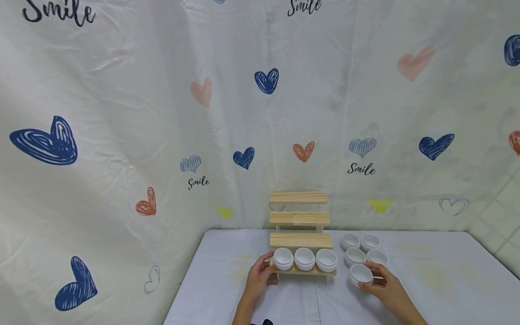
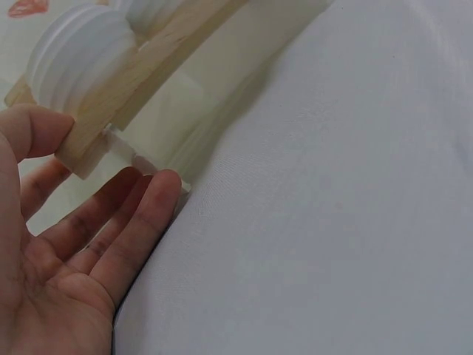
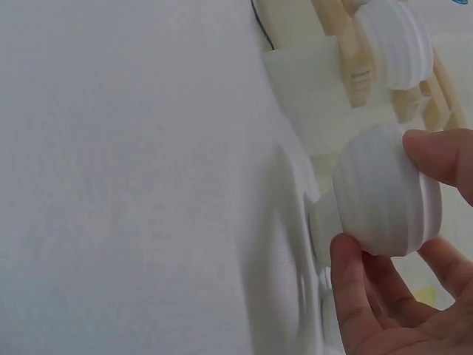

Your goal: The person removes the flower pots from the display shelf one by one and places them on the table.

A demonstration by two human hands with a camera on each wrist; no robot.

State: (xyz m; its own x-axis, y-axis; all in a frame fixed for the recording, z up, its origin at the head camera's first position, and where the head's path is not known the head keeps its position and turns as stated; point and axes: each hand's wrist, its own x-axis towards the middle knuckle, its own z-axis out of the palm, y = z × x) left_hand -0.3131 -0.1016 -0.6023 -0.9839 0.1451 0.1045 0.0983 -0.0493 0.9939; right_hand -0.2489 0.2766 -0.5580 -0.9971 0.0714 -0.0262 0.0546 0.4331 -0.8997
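A tiered wooden shelf (image 1: 301,241) stands on the table, with three white ribbed bowls (image 1: 304,258) in a row along its lowest step. My left hand (image 1: 260,276) is at that step's left end; in the left wrist view its thumb and a finger pinch the end of the wooden board (image 2: 92,144), beside a ribbed bowl (image 2: 77,59). Right of the shelf, my right hand (image 1: 383,286) grips a white bowl (image 1: 360,274) between thumb and fingers. The right wrist view shows this bowl (image 3: 384,191) held by its side, near the table surface.
Several more white bowls (image 1: 355,256) stand grouped just behind the right hand. The shelf's upper boards (image 1: 298,197) rise near the back curtain (image 1: 325,113), printed with hearts. A white cloth (image 1: 430,280) covers the table.
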